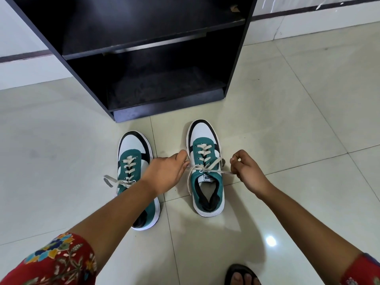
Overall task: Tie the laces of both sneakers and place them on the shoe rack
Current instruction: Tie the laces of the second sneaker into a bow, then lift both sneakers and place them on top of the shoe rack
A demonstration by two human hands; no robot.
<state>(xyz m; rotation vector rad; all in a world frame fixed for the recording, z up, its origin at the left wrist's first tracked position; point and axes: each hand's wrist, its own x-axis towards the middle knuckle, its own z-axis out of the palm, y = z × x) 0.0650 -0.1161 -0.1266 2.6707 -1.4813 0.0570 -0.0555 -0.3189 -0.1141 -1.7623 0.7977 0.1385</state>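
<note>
Two green, white and black sneakers stand on the tiled floor, toes toward the black shoe rack (236, 58). The right sneaker (205, 167) has cream laces (207, 169) crossed over its tongue and pulled taut to both sides. My left hand (166, 171) pinches one lace end at the shoe's left side. On the shoe's right, my right hand (246, 171) grips the other end. The left sneaker (133, 161) sits partly under my left forearm, its laces (117, 182) loose and trailing off to the left.
The rack's two shelves (156, 93) hold nothing. A white wall with a dark skirting line (20, 56) runs behind the rack. My foot in a dark sandal (240, 274) shows at the bottom edge. Pale floor tiles (308, 120) spread on both sides.
</note>
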